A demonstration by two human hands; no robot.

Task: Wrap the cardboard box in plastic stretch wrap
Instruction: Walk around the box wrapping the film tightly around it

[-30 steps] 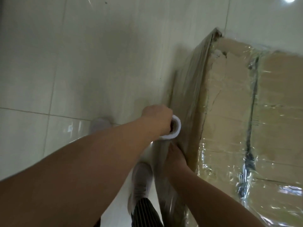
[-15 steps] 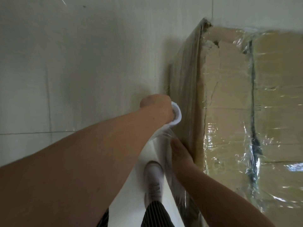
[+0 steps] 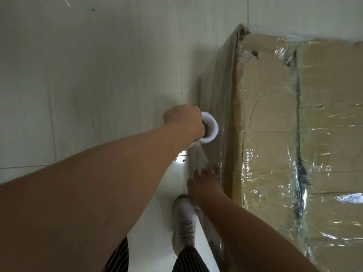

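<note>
While one pale shoe [image 3: 183,218] stands nearest on the floor [image 3: 78,75], the right hand [image 3: 204,185] reaches down just past it to the lower part of the one roll [image 3: 214,130]. Its fingers are hidden, so its grip cannot be told. The roll stands nearly upright, its long axis running from floor to camera and its open core end pointing up. The left hand [image 3: 183,122] is curled on that top end, left of the core, so the roll runs between the two hands. Film [image 3: 197,161] hangs bunched beneath the top. Just right stands the one box [image 3: 275,134], its top and near side under shiny wrap.
</note>
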